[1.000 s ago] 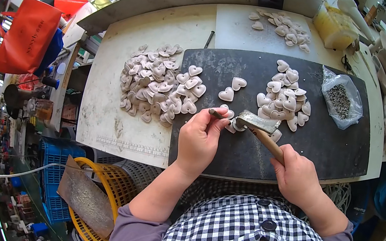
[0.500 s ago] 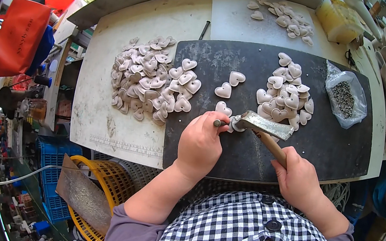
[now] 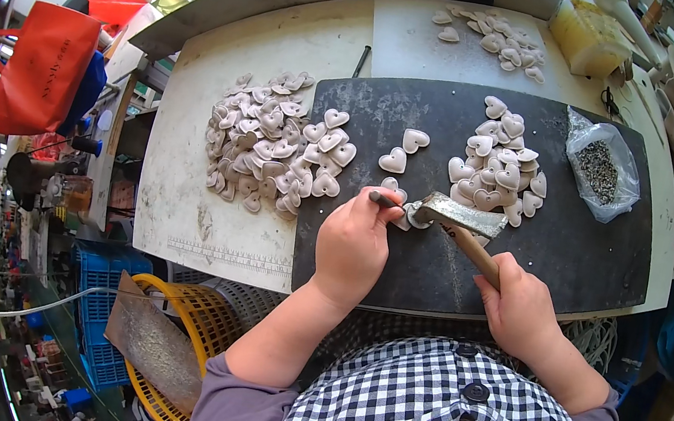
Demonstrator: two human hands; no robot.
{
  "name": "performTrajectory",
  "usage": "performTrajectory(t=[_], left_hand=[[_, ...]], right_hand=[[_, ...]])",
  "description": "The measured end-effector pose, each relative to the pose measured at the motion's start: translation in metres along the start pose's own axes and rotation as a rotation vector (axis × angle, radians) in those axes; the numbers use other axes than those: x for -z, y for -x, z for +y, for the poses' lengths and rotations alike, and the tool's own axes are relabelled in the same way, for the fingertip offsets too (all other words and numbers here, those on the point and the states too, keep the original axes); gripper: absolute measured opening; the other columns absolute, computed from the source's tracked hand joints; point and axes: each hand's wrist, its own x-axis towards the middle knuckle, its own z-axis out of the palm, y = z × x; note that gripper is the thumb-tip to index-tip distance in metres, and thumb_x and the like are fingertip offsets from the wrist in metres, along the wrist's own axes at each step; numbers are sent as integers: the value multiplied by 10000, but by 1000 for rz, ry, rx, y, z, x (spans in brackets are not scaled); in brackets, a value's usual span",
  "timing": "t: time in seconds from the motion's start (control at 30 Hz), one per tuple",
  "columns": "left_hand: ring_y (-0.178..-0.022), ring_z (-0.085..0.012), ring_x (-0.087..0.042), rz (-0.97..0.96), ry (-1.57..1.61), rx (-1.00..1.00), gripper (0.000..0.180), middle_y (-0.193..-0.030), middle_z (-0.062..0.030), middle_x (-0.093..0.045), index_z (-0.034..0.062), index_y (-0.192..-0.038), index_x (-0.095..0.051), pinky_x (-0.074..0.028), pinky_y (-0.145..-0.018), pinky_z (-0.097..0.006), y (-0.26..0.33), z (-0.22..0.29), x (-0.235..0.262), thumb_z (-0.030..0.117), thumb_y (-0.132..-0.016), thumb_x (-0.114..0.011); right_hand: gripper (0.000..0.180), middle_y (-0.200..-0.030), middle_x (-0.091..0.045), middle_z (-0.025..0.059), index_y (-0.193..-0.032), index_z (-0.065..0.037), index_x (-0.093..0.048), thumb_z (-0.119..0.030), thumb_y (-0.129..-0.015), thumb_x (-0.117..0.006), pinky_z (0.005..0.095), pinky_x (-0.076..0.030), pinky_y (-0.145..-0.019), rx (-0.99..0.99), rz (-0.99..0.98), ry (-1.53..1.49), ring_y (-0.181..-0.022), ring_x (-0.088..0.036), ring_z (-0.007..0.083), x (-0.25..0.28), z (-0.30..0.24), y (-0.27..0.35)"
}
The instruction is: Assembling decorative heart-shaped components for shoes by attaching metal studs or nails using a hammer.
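Hammer [image 3: 464,216], one; rod [image 3: 385,201] in left fingers [image 3: 366,208], one

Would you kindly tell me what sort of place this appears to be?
Probably a workshop or factory: the worktable holds piles of matching heart-shaped pieces, a clear bag of metallic-looking bits lies on the dark mat, and the right hand grips a hammer.
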Motion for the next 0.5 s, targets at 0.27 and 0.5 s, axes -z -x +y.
performTrajectory(t=[0.27,0.5], left_hand=[[-755,-292,-665,-91,-191,-106,191,-822,-79,-677,85,-955,-615,-524,-677,-377,-5,5,-3,-52,-825,-591],[-719,-302,-628,-34,-198,-121,105,-793,-93,-635,54,-970,-553,-505,-618,-390,5,5,-2,74,-900,-629]], right_hand=[[195,-786,-643,103,-1079,-2,-600,-85,-910,-652,332,-516,-624,189,304,-445,-629,-630,255,24,1,5],[225,-806,-645,173,-1082,-41,-542,-121,-906,-657,440,-501,-587,203,215,-166,-696,-644,382,26,-1,-9]])
